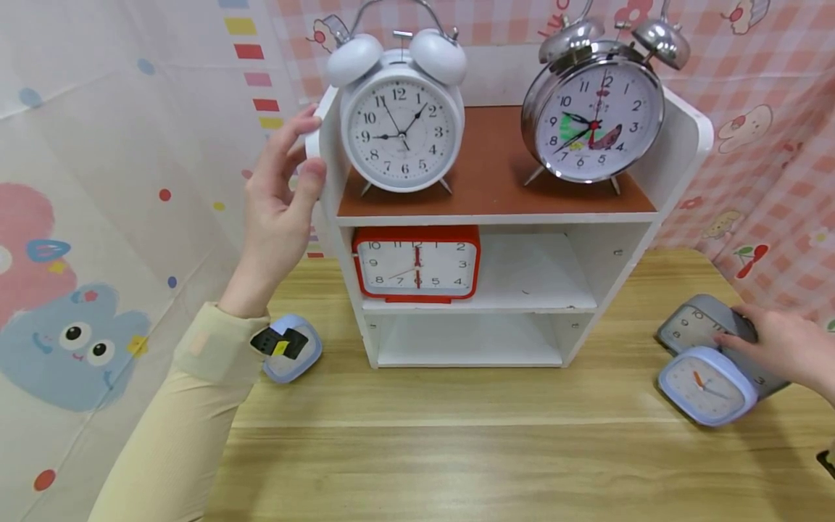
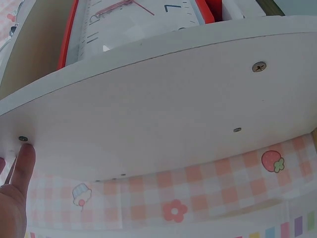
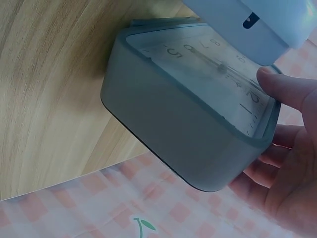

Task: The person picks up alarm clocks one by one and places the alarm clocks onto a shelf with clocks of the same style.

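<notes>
My left hand [image 1: 280,185] rests against the upper left side panel of a small white shelf unit [image 1: 509,219], with thumb and fingers spread apart. In the left wrist view, a fingertip [image 2: 24,156] touches the panel's outer face near a screw hole. On the right, my right hand [image 1: 792,344] grips a grey rectangular alarm clock [image 1: 694,326], thumb over the front rim and fingers behind. The right wrist view shows the grey clock [image 3: 163,114] tilted, one edge close to the table. A small light-blue clock [image 1: 707,384] overlaps its face.
A white twin-bell clock [image 1: 402,134] and a silver twin-bell clock [image 1: 596,123] stand on the brown top shelf [image 1: 492,159]. A red rectangular clock [image 1: 417,264] sits on the middle shelf. Another light-blue clock [image 1: 296,355] lies on the wooden table [image 1: 457,449], partly behind the left wrist.
</notes>
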### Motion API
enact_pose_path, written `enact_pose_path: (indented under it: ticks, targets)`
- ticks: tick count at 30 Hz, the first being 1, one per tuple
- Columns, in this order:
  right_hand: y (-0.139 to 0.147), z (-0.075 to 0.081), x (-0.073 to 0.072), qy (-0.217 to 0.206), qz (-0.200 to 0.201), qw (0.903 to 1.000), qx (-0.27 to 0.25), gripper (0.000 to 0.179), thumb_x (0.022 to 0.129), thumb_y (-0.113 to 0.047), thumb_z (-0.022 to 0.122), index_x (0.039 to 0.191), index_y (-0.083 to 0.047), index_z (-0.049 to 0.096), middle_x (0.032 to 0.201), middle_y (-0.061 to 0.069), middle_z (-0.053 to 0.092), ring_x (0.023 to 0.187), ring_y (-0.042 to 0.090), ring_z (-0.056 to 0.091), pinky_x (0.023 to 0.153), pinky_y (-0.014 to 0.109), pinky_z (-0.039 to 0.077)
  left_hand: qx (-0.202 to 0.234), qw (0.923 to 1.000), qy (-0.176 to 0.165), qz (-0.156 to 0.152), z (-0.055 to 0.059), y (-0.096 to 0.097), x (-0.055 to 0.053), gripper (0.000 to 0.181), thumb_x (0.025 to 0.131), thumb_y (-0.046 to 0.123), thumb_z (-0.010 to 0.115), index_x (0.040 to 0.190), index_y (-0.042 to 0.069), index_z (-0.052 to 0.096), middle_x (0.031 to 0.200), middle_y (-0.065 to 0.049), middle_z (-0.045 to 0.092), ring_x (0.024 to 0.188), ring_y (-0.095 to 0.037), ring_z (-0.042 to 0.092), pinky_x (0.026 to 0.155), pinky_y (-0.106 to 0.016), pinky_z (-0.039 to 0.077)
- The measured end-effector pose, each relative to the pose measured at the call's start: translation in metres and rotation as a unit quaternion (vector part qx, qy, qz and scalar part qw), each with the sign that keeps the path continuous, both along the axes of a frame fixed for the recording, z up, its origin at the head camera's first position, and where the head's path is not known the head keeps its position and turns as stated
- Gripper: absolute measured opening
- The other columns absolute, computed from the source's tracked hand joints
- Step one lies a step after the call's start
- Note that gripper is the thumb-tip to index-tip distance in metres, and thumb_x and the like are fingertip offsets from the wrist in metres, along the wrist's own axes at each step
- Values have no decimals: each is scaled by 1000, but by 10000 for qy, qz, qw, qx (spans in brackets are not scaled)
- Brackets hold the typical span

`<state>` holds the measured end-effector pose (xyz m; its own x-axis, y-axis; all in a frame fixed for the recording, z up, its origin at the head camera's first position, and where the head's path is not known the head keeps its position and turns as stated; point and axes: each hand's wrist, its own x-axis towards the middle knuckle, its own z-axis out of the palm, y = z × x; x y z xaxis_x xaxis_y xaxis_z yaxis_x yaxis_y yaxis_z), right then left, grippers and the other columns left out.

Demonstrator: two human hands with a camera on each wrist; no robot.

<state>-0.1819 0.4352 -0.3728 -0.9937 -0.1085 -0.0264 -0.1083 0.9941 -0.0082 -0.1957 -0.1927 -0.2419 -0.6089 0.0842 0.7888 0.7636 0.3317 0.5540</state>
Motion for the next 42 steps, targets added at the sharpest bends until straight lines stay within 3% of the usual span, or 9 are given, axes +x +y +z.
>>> enact_pose_path:
  ticks: [4,7,12,16,19,23,26,30,42]
  targets:
    - [0,2,2,90,100,9999,-27,69,96,-26,77,127,29,48,101,47,64,82,56,68,65,60,57,4,10000,15,-36,0,0,0,51,110,35,54,149,2,47,167,-5,46,141,-29,58,103,-20,59]
    - [-1,4,3,198,152,9997,-59,67,96,-24,76,127,28,48,88,40,66,68,42,67,58,52,54,10,10000,10,-40,-1,0,0,52,109,35,54,149,3,47,167,-5,46,141,-29,58,103,-20,59]
    - [-8,9,7,891,240,9956,-182,60,96,-18,76,130,24,49,78,35,63,58,34,59,50,43,45,36,10000,-10,-27,0,0,1,53,109,37,55,149,3,48,166,-5,46,141,-30,58,103,-21,59]
    - [-14,14,10,1713,354,9840,-342,59,104,-33,66,126,20,52,86,41,63,62,46,62,56,56,49,66,10000,-6,-42,0,0,1,53,109,38,55,149,3,48,166,-4,46,141,-30,59,102,-21,59]
    - [-17,19,10,2126,475,9749,-456,73,108,-52,51,120,20,54,88,42,62,69,52,62,62,63,50,81,9999,4,-59,0,0,1,53,109,38,55,149,3,48,166,-4,46,141,-31,59,101,-20,59]
    - [-18,25,10,2428,809,9650,-566,80,106,-62,43,114,17,55,82,36,59,63,45,58,49,43,43,115,9998,14,-130,-2,-1,0,54,109,39,55,148,3,48,166,-5,46,140,-30,59,98,-18,60]
    - [-20,29,10,2579,986,9592,-616,79,106,-61,44,115,16,56,81,34,59,61,40,56,49,30,34,169,9997,-14,-156,-2,-1,0,54,109,39,56,148,3,49,166,-4,47,139,-30,59,96,-17,60]
    - [-26,34,11,2651,996,9570,-631,86,104,-65,40,120,17,57,86,35,59,62,38,56,49,28,33,138,9998,-5,-121,-2,-1,0,52,109,36,55,148,3,49,166,-5,46,140,-30,59,97,-17,60]
    - [-44,50,21,3118,1400,9377,-621,114,89,-84,14,119,16,61,87,35,61,61,38,54,47,28,34,135,9998,48,-139,-1,-1,-2,51,109,35,56,148,3,49,166,-5,47,140,-30,59,98,-18,60]
